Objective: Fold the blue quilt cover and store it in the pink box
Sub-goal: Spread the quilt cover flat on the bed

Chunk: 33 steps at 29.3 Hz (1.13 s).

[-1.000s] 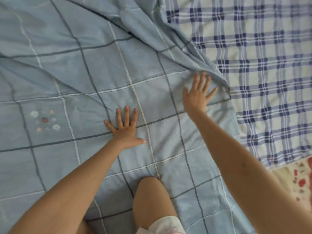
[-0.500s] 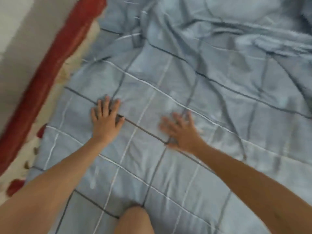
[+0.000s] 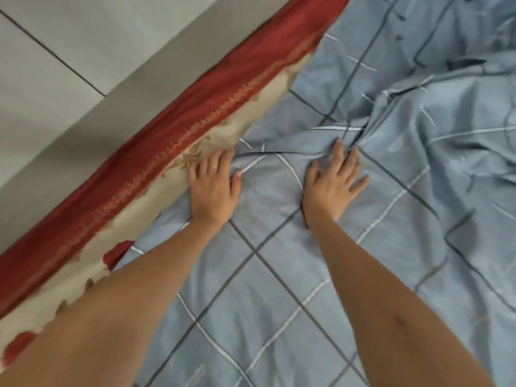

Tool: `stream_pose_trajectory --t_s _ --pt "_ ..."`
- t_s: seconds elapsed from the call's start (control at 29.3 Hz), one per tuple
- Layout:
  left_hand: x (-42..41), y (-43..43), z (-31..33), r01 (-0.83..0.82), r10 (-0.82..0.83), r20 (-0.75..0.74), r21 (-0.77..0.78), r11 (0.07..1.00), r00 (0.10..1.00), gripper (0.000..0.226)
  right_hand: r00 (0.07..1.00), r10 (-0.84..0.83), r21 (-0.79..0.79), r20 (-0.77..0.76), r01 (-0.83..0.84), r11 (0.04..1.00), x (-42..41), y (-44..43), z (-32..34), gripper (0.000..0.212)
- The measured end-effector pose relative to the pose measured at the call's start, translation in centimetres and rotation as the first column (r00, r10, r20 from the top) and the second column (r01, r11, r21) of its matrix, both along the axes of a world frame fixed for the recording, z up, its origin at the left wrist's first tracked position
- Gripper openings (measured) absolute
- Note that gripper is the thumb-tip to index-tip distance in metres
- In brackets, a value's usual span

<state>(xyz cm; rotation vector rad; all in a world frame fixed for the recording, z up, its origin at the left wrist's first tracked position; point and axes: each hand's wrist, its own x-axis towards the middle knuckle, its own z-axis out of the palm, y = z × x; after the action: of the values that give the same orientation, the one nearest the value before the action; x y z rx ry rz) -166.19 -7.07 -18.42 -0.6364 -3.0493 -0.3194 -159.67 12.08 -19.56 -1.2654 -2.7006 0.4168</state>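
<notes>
Fingers point(image 3: 336, 156) straight, our left hand point(image 3: 213, 188) and right hand point(image 3: 331, 185) flatten the blue checked fabric quilt cover point(image 3: 279, 289); folding, boxing remain.

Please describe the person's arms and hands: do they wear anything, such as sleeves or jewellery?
The left forearm and right forearm are bare; no sleeve shows. The left hand wears a thin ring on one finger. The right hand shows no ring. Neither wrist has a watch.
</notes>
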Motion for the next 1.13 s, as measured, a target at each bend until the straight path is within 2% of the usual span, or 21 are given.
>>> stream_pose_trajectory --t_s 0.07,0.1,0.24,0.34,0.41,0.55,0.65,0.75,0.85,0.99,1.06,1.13 --pt "0.4 0.0 -0.6 0.03 -0.019 -0.088 0.121 0.992 0.996 0.024 0.99 0.038 0.135 -0.137 -0.019 0.991 -0.2 0.0 -1.2 0.049" --pt "0.3 0.1 -0.8 0.027 -0.014 -0.085 0.159 0.987 0.996 0.019 0.985 0.058 0.156 -0.161 -0.033 0.987 -0.2 0.3 -1.5 0.046" --pt "-0.2 -0.3 -0.6 -0.035 0.036 -0.003 0.242 0.97 0.999 0.02 0.986 0.104 0.177 -0.128 -0.08 0.981 -0.5 0.4 -1.1 0.045" --pt "-1.6 -0.3 0.3 -0.016 -0.024 0.097 0.389 0.921 0.995 0.012 0.992 0.096 0.131 -0.085 -0.084 0.988 -0.8 0.8 -1.0 0.047" --pt "-2.3 -0.4 1.4 0.016 -0.076 0.123 0.429 0.903 0.989 0.011 0.993 0.105 0.138 -0.062 -0.096 0.986 -0.5 0.8 -0.9 0.048" --pt "-4.0 -0.5 2.3 0.056 -0.082 0.061 0.349 0.935 0.995 0.012 0.994 0.094 0.12 -0.052 -0.087 0.989 -0.7 0.7 -1.0 0.049" --pt "-4.6 -0.3 0.7 0.051 -0.07 0.069 0.243 0.969 0.995 0.007 0.993 0.108 0.119 -0.054 -0.101 0.988 -0.8 0.9 -1.1 0.049" --pt "-4.3 0.1 -0.6 0.018 -0.017 -0.007 0.124 0.992 1.0 0.008 0.993 0.102 0.123 -0.051 -0.095 0.988 -0.6 0.9 -1.1 0.049" --pt "-4.2 0.0 -0.7 -0.007 0.013 -0.069 0.089 0.996 0.998 0.01 0.993 0.109 0.118 -0.049 -0.102 0.988 -0.8 0.8 -1.1 0.048" --pt "-3.5 1.2 -0.7 -0.181 0.184 -0.009 0.137 0.974 0.983 0.008 0.994 0.106 0.111 -0.021 -0.103 0.988 -0.6 0.7 -0.9 0.05" --pt "-3.2 3.0 -0.6 -0.366 0.363 0.05 0.168 0.915 0.931 0.008 0.996 0.093 0.109 -0.017 -0.09 0.99 -0.8 0.7 -1.0 0.05" --pt "-3.0 4.1 -1.0 -0.455 0.454 0.044 0.127 0.881 0.89 0.009 0.997 0.083 0.103 -0.006 -0.082 0.991 -0.9 0.7 -1.1 0.052"
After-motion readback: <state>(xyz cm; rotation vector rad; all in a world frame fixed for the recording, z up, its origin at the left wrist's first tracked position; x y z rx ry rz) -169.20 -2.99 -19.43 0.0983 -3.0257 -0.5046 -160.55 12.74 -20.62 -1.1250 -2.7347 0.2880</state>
